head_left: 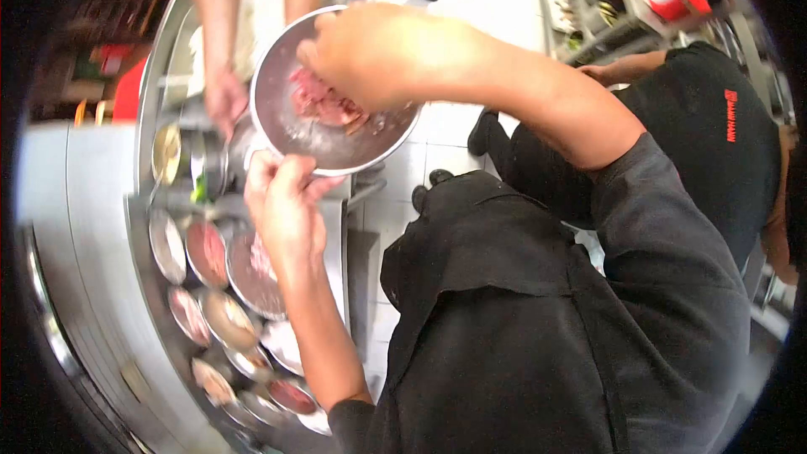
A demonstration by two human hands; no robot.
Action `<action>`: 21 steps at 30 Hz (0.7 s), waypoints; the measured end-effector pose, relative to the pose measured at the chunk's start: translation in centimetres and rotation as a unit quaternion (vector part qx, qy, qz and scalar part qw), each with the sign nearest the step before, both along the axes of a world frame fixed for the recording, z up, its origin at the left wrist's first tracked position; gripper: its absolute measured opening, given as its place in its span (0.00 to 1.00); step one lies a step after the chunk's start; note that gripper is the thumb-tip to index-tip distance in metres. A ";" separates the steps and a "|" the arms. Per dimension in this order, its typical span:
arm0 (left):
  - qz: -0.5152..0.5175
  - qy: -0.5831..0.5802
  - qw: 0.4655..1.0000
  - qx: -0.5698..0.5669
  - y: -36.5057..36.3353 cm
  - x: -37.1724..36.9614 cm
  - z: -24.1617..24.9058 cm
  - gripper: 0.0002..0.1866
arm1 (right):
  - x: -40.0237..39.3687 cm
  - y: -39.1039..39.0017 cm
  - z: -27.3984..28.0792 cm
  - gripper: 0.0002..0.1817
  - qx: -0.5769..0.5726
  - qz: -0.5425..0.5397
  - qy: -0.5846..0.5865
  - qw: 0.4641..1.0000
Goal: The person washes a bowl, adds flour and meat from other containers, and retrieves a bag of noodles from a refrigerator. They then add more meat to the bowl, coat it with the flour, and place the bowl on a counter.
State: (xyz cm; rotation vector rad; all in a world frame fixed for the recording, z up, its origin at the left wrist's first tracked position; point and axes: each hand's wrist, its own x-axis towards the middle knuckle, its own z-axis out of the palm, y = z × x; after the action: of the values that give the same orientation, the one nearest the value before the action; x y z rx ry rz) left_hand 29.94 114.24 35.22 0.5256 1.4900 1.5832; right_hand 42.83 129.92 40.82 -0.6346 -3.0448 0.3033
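A round metal bowl (pixel 370 147) is held up and tilted in front of me, with pieces of pink raw meat (pixel 319 102) and some liquid inside. My left hand (pixel 290 206) grips the bowl's lower left rim, thumb and fingers pressed on it. Reaching in from the right, my right hand (pixel 353 55) is over the meat at the bowl's upper side. Its fingers are curled and blurred, and whatever lies beneath them is hidden.
A co-worker's hand (pixel 225 101) is close to the bowl's left side. Several metal bowls of food, one with red meat (pixel 210 254), stand in the counter at left. Another person in black (pixel 698 134) bends at right, near a shelf (pixel 609 29).
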 end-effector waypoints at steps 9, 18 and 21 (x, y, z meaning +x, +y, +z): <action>-0.198 -0.071 0.978 0.002 13.0 6.6 -3.0 0.04 | 11.9 7.4 -5.9 0.09 0.018 -0.241 0.199 0.950; -0.372 -0.079 0.924 -0.047 28.7 22.5 -3.3 0.07 | 28.0 14.3 -6.4 0.16 0.043 -0.408 0.219 0.885; -0.405 -0.079 0.908 -0.077 34.1 28.8 -3.6 0.08 | 33.8 17.0 -6.1 0.18 0.035 -0.508 0.211 0.835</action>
State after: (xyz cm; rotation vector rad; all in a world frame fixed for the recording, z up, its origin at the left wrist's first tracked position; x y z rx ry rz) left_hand 58.72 148.34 31.62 0.7755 1.0459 0.8218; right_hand 76.60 146.87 34.70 -1.7352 -1.9189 0.2303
